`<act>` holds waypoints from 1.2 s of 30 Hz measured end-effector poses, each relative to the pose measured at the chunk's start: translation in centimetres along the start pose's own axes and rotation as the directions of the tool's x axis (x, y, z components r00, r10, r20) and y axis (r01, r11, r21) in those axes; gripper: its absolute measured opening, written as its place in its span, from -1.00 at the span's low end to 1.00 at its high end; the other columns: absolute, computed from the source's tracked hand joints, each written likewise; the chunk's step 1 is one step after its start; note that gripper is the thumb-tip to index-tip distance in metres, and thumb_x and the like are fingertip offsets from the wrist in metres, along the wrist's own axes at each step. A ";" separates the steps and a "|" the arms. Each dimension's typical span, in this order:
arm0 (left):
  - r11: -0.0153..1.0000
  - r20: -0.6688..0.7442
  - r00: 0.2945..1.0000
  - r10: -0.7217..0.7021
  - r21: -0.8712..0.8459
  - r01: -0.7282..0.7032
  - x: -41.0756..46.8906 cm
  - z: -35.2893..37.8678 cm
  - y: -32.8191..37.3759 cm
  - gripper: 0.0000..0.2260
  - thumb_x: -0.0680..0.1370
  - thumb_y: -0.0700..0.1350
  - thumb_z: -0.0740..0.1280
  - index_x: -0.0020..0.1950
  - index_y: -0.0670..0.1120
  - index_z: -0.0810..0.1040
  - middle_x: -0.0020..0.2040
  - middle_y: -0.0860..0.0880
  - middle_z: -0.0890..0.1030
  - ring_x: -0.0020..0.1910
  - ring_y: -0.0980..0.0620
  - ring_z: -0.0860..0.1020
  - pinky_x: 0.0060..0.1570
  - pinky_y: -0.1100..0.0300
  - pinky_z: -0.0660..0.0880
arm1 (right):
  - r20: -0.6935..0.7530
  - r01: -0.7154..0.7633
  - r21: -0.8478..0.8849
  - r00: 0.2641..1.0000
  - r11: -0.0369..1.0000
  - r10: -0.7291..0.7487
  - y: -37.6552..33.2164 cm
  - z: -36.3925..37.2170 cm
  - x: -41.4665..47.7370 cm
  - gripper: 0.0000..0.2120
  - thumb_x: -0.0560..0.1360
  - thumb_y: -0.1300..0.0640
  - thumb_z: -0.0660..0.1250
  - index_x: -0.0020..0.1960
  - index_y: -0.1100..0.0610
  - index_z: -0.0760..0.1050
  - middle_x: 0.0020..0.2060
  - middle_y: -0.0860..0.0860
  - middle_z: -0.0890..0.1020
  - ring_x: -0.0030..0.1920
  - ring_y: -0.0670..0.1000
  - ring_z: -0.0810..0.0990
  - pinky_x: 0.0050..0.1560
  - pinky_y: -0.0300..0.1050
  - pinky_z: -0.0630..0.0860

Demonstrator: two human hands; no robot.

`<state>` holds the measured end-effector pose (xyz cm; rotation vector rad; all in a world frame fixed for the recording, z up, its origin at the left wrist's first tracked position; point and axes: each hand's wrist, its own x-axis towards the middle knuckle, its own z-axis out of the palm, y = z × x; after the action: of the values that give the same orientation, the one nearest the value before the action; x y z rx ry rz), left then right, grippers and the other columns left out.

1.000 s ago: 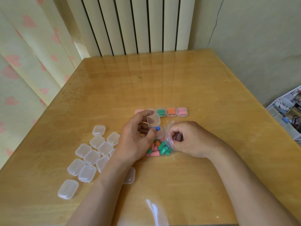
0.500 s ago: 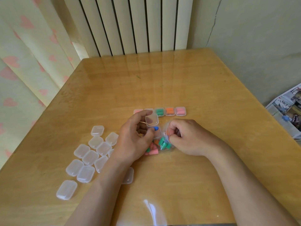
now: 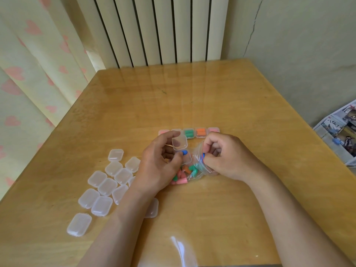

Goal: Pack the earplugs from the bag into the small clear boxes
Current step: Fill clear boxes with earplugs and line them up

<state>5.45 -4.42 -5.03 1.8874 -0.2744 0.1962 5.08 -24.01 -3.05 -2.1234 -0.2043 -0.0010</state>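
Head view, frame centre: a clear bag of pink, green and orange earplugs lies on the table between the hands. The left hand, fingers curled, holds an open box with a blue plug at its base. The right hand pinches the bag's mouth.
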 end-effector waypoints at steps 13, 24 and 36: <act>1.000 -0.005 1.000 -0.016 -0.006 0.016 0.0 -0.1 0.2 -0.58 0.51 -0.33 0.41 0.23 0.10 0.51 0.00 0.03 0.60 -0.18 0.07 0.61 -0.16 0.26 0.58 | -0.117 0.009 0.382 0.992 0.924 0.039 -0.3 -0.6 0.3 -0.73 0.40 0.36 0.21 -0.23 0.16 0.67 -0.14 0.09 0.69 -0.17 0.21 0.65 -0.33 0.06 0.62; 0.999 -0.013 1.000 -0.015 -0.041 0.015 0.0 -0.1 0.1 -0.55 0.47 -0.28 0.47 0.26 0.08 0.51 0.00 0.03 0.60 -0.18 0.03 0.62 -0.12 0.20 0.60 | -0.152 0.160 0.405 0.983 0.900 -0.107 -0.5 0.3 0.1 -0.78 0.42 0.29 0.40 -0.07 0.03 0.71 -0.18 -0.01 0.68 -0.22 -0.08 0.59 -0.17 -0.19 0.52; 0.998 -0.126 0.991 -0.037 -0.063 0.029 0.2 -0.3 -0.6 -0.71 0.46 -0.19 0.51 0.16 -0.01 0.62 -0.10 -0.07 0.64 -0.18 -0.12 0.64 -0.16 0.06 0.60 | -0.178 0.188 0.386 0.976 0.903 -0.127 -0.6 1.4 0.1 -0.86 0.45 0.34 0.49 -0.12 0.12 0.70 -0.28 -0.03 0.68 -0.35 0.08 0.60 -0.34 -0.25 0.49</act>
<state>5.84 -3.94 -5.43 1.8089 -0.1600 0.2815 4.97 -22.51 -3.33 -1.6830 -0.2638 -0.1980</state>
